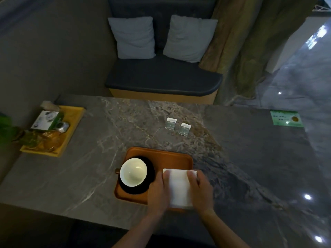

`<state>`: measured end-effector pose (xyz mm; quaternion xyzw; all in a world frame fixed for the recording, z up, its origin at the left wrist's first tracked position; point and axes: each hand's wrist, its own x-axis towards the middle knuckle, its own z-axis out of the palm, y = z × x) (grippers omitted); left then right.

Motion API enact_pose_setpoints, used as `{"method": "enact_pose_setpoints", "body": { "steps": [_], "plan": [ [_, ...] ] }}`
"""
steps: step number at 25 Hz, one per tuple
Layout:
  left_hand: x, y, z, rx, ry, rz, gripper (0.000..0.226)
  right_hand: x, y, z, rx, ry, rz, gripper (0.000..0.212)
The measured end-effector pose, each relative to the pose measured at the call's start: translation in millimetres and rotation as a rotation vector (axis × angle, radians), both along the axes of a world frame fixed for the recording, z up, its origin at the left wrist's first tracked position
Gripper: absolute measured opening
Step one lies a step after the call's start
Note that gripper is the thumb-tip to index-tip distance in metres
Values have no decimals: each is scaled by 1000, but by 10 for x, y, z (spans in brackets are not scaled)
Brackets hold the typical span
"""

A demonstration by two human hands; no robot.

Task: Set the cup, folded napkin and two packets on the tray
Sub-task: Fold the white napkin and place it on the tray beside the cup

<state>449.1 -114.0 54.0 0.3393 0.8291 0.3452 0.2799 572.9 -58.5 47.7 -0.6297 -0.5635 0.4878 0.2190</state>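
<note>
An orange-brown tray [172,154] lies near the table's front edge. On its left half a white-lined cup [133,171] stands on a dark saucer [151,171]. A white folded napkin [179,187] lies on the tray's right half. My left hand [157,192] grips the napkin's left edge and my right hand [201,190] grips its right edge. Two small packets lie on the bare table beyond the tray: one packet [170,124] to the left, the other packet [184,129] just right of it.
A yellow tray [75,122] with a box, a jar and glassware sits at the table's left edge beside a green plant [7,129]. A green card [286,118] lies at the far right. Beyond the table, a dark bench [161,77] holds two cushions.
</note>
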Motion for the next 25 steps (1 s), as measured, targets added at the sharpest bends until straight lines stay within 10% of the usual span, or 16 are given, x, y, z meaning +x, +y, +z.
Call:
{"method": "enact_pose_setpoints", "body": {
  "steps": [3, 7, 12, 25],
  "plan": [
    [-211, -59, -258, -92, -128, -41, 51, -5, -131, -38, -155, 111, 92, 9],
    [-374, -140, -492, -285, -258, -183, 24, 54, -231, -160, -287, 186, 122, 63],
    [-494, -231, -605, -301, -355, -331, 85, 22, -284, -386, -310, 74, 80, 80],
    [-384, -275, -695, -335, 525, -736, 63, -52, -407, -620, 134, -704, 485, 76]
  ]
}}
